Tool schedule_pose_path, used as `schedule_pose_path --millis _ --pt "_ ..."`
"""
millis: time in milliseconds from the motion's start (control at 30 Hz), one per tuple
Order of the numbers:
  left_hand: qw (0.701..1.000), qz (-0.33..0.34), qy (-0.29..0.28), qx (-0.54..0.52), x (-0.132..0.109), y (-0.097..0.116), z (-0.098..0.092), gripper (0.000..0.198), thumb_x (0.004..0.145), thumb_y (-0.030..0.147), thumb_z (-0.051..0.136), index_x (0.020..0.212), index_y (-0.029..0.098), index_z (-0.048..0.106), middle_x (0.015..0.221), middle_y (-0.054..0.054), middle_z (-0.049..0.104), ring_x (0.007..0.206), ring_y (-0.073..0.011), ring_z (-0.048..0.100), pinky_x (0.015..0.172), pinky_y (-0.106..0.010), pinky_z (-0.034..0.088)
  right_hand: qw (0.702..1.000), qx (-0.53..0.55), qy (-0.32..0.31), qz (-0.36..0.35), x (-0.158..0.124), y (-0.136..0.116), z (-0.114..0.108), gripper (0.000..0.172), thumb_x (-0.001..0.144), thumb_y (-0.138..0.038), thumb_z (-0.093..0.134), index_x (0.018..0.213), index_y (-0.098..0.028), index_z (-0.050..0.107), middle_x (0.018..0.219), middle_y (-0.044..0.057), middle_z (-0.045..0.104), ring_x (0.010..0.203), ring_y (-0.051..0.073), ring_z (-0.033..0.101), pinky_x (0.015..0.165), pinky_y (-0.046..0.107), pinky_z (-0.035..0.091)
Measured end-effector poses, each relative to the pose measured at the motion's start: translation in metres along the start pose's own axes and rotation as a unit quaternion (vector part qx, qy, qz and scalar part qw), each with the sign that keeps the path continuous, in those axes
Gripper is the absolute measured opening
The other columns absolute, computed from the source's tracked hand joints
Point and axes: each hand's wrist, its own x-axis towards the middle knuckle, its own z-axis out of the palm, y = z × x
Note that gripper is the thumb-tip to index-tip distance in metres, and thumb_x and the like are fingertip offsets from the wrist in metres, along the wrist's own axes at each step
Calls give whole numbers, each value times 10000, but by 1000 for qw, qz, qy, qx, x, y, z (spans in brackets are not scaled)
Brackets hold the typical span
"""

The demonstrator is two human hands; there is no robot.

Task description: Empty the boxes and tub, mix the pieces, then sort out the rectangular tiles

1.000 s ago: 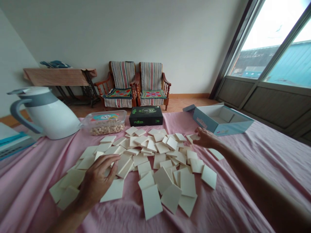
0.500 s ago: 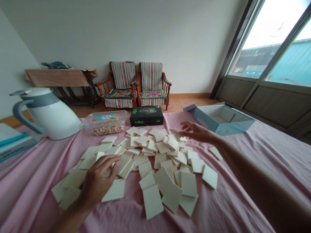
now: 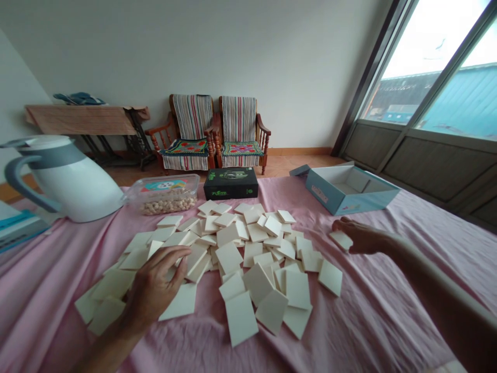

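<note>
Pink cloth (image 3: 349,331) is spread out, and a big, messy heap of white tiles (image 3: 229,258) lies on it, in the middle. The tiles lean on each other every which way. I see no neat row and no tidy stack, so I think little has been put in order and most of it is left in a jumble. One lone tile (image 3: 340,240) lies on the right, apart from the heap.

The right hand (image 3: 365,239) is at that tile, with bent fingers at its edge. I cannot tell if it grips the tile or just touches it. The left hand (image 3: 155,282) is on the near left side of the heap. It is loosely curved, with a gap between thumb and fingers, and I see no tile pinched there. A blue box (image 3: 330,194) sits far right, beyond the right hand.
</note>
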Motion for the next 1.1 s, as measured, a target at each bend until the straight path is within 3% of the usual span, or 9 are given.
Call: schedule_pose_path --millis 200,300,367,433,500,567,733,900,1100 --pt "1000 -8 1 2 -1 0 0 153 907 190 508 984 177 640 968 -57 678 922 -184 646 833 -295 503 999 19 34 11 6 -23 -13 428 614 -241 647 1029 -162 575 1041 135 587 978 300 583 877 405 464" --pt "1000 -11 -4 3 -1 -1 0 156 910 191 504 987 178 639 972 -60 678 925 -184 644 837 -300 504 995 57 53 -62 8 -58 -21 427 683 -293 635 1086 -167 565 1098 133 587 1038 287 563 921 403 448" --pt "1000 -11 -4 4 -1 -1 0 156 912 194 502 986 180 638 969 -62 679 923 -185 644 836 -302 506 992 70 31 -99 12 -79 -21 553 673 -320 665 1182 -141 544 1204 165 561 1139 314 522 985 436 414" --pt "1000 -11 -2 3 -1 -1 0 158 913 195 499 986 181 639 966 -63 681 921 -185 646 835 -303 508 991 77 -3 -105 18 -92 -17 807 618 -345 720 1342 -118 446 1368 205 467 1280 364 419 1064 495 341" --pt "1000 -13 -3 0 -1 -2 1 161 913 194 500 987 181 642 967 -63 683 922 -184 647 838 -302 510 991 85 -44 -97 25 -97 -11 1050 563 -362 765 1464 -105 291 1488 228 336 1382 396 284 1121 530 249" --pt "1000 -13 -5 -3 -2 -2 1 164 910 193 502 987 180 646 968 -61 686 922 -184 649 839 -301 510 989 88 -78 -86 31 -97 -8 1159 536 -368 784 1500 -79 209 1525 246 270 1412 403 222 1143 528 205" --pt "1000 -15 0 -3 -2 -1 0 168 907 194 500 981 177 650 962 -62 687 918 -183 651 833 -296 513 992 74 -69 -80 35 -98 -10 1148 491 -345 807 1479 -93 280 1475 234 349 1357 405 314 1115 511 266" --pt "1000 -17 -4 2 -1 1 -1 174 913 216 490 969 183 651 955 -67 690 913 -187 653 825 -302 521 989 91 -42 -110 30 -102 -9 882 526 -339 792 1325 -129 483 1298 177 492 1220 347 461 1041 463 371" --pt "1000 -6 -6 -11 1 4 -1 166 912 208 506 998 187 646 966 -67 690 931 -188 655 843 -309 527 988 86 -37 -127 33 -107 -4 1090 500 -335 812 1448 -140 311 1456 215 344 1360 391 297 1100 522 271"
